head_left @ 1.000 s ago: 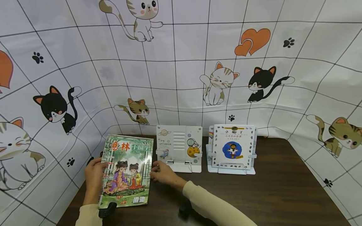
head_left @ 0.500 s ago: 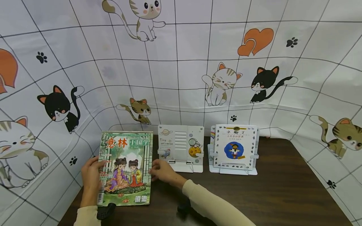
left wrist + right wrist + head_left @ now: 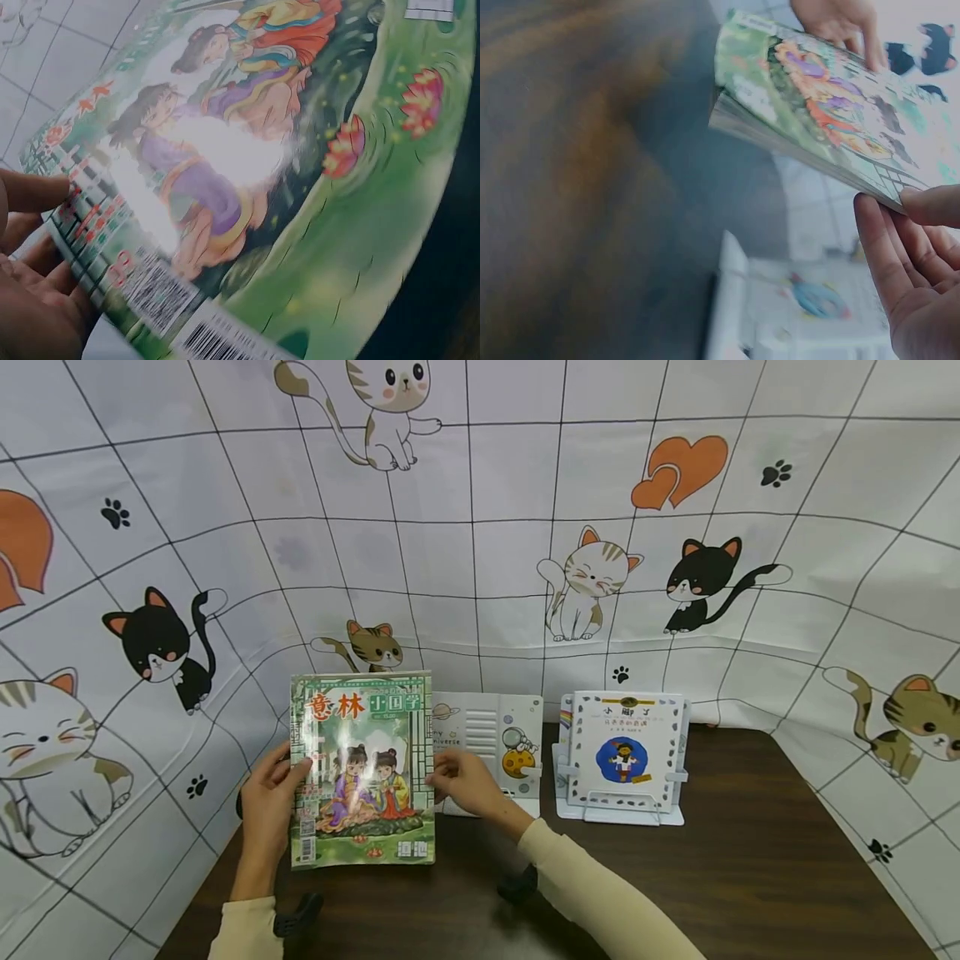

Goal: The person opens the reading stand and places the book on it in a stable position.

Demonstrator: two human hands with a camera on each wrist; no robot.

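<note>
A green magazine [image 3: 365, 847], its cover showing two children in robes under red and white characters, stands upright in front of me in the head view. My left hand [image 3: 266, 797] grips its left edge, thumb on the cover and the other fingers behind. At the opposite edge, my right hand [image 3: 476, 783] pinches it between thumb and fingers; the right wrist view shows that thumb [image 3: 930, 205] on the cover. The page edges make a thick block in that view. Behind the magazine, a white book stand [image 3: 483, 718] printed with planets is partly hidden.
To the right, a second white stand [image 3: 564, 811] holds a white picture book [image 3: 588, 727] with a blue circle on its cover. Both stands sit on the dark wooden table [image 3: 750, 860]. A cat-patterned white sheet [image 3: 510, 552] hangs behind it.
Both hands have raised the magazine and carried it to the right, so it now overlaps the left part of the planet stand. Its cover first tilted, then straightened upright.
</note>
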